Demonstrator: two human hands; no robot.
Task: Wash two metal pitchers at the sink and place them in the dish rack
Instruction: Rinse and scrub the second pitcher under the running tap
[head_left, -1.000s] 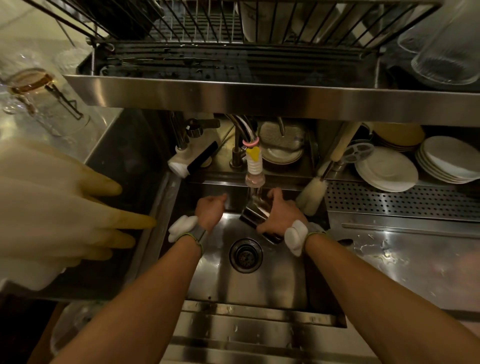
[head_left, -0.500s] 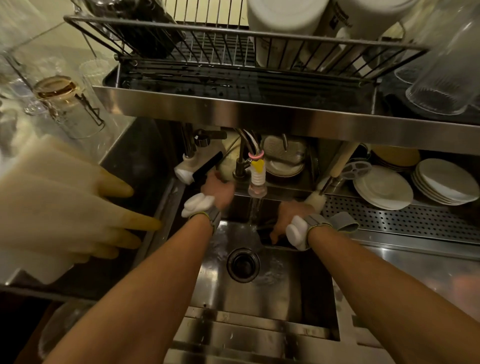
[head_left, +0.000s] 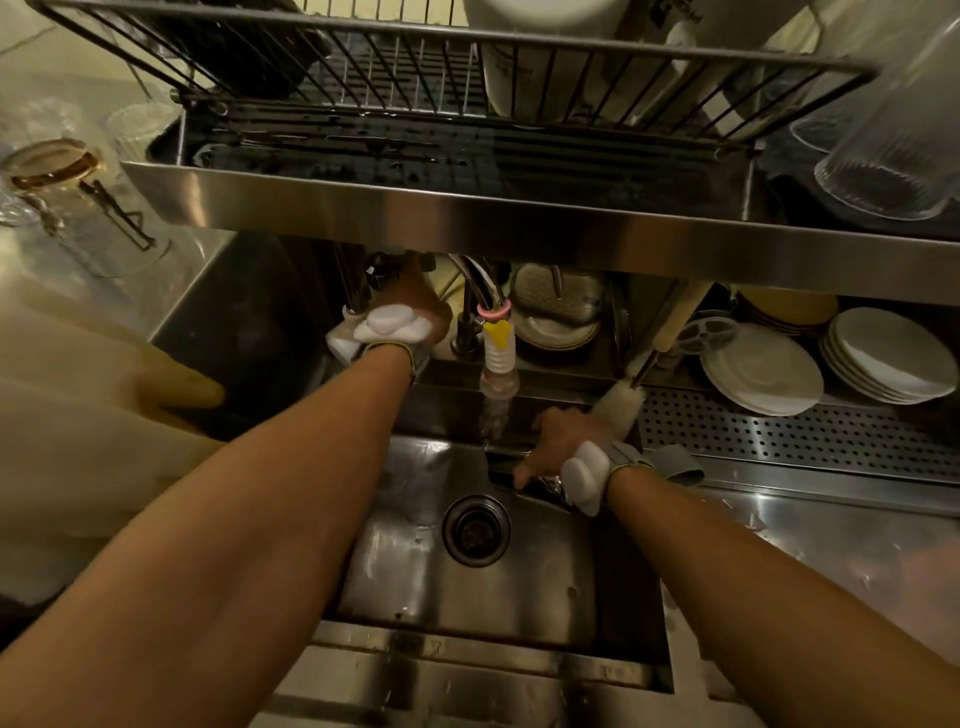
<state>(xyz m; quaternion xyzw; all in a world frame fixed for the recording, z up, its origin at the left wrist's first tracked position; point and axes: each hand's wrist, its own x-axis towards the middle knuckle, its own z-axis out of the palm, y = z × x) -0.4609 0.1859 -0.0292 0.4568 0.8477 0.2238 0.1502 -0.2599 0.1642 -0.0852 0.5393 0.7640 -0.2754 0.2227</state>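
Note:
My right hand (head_left: 558, 439) grips a metal pitcher (head_left: 503, 464) low at the back of the sink (head_left: 467, 597), tilted under the tap nozzle (head_left: 498, 358). Water runs from the nozzle onto the pitcher's rim. Most of the pitcher is hidden behind my hand and wrist strap. My left hand (head_left: 423, 306) is raised to the tap handle (head_left: 378, 271) under the steel shelf, with its fingers around the handle and partly hidden. The wire dish rack (head_left: 395, 78) stands on the shelf above the sink. I see only one pitcher.
Yellow rubber gloves (head_left: 104, 415) hang at the left. A bottle brush (head_left: 618, 400) leans beside my right hand. Stacked plates (head_left: 761, 371) stand on the perforated drainboard (head_left: 779, 434). White containers (head_left: 545, 47) and glasses (head_left: 893, 156) fill the rack's right side. A glass jar (head_left: 67, 197) sits at the far left.
My left hand rose from the sink to the tap handle, and water now runs. My right hand lowered the pitcher and shifted it right. The view tilted up toward the rack.

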